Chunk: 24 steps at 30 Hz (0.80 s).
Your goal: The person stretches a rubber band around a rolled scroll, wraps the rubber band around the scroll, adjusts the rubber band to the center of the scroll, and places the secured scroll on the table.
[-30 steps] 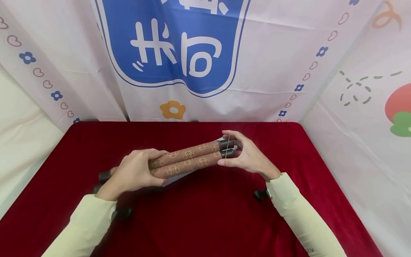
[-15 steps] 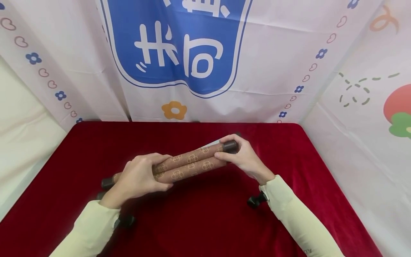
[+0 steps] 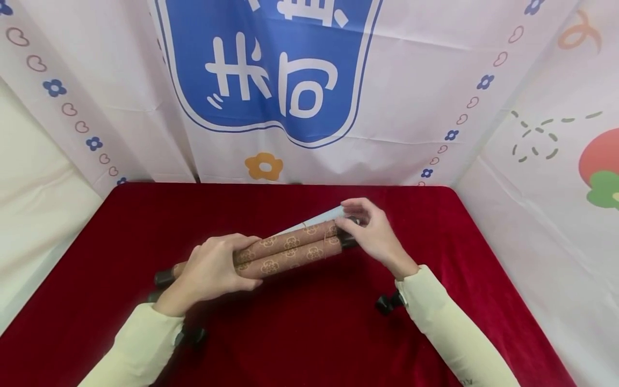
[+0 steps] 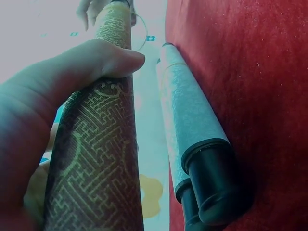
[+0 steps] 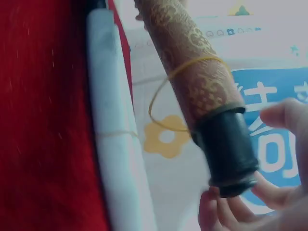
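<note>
A brown scroll (image 3: 290, 244) with gold patterns and black end knobs is rolled into two side-by-side rolls. My left hand (image 3: 215, 271) grips it near its left part, thumb over the near side, and holds it above the table. A thin rubber band (image 5: 206, 58) loops around the scroll near its right end, part of it standing slack off the surface. At that end is my right hand (image 3: 374, 234), its thumb apart from the black knob (image 5: 228, 151) and its fingers by the knob's tip. Beneath lies a pale scroll (image 4: 192, 101), also rolled double and banded.
A red cloth (image 3: 309, 333) covers the table. Behind it hangs a white printed curtain (image 3: 396, 107) with a blue badge, and more printed fabric stands at the right. Dark wrist mounts (image 3: 387, 303) sit beneath the sleeves.
The rubber band, stretched between my right thumb and fingers around the knobs, has passed onto the brown scroll. My right hand has let it go and drawn slightly back. The left hand keeps its grip.
</note>
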Available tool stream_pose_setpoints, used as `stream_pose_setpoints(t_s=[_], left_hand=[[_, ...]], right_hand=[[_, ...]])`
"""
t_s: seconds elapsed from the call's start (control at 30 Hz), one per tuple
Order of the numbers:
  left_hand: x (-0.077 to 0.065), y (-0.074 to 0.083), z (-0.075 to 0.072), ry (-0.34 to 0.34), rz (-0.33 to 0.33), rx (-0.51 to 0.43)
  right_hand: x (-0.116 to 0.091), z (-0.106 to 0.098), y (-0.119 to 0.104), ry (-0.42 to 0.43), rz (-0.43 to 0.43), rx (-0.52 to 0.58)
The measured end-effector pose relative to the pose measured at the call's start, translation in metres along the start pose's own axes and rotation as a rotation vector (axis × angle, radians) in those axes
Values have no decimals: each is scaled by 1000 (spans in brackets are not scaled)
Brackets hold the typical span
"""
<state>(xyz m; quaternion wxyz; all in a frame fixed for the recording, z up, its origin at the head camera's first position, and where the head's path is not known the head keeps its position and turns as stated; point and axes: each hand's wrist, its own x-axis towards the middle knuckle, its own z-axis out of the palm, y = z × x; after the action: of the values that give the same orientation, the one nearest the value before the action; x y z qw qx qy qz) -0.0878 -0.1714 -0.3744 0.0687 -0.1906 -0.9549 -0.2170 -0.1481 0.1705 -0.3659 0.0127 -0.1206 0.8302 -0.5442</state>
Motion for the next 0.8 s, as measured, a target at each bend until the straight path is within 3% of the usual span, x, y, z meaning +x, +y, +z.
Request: stream_pose_setpoints(t_s=[0.13, 0.27, 0.33, 0.47, 0.8], left_hand=[[0, 3, 1, -14, -18, 2], [1, 7, 4, -24, -38, 10], [1, 9, 8, -26, -43, 22], [2, 14, 19, -25, -38, 38], [-4, 19, 35, -66, -52, 53]], right_hand=[[-5, -5, -11, 109, -129, -236], [-10, 0, -20, 47, -210, -422], [-12, 7, -21, 12, -218, -500], [-15, 18, -16, 20, -216, -642], [-19, 22, -6, -129, -97, -601]])
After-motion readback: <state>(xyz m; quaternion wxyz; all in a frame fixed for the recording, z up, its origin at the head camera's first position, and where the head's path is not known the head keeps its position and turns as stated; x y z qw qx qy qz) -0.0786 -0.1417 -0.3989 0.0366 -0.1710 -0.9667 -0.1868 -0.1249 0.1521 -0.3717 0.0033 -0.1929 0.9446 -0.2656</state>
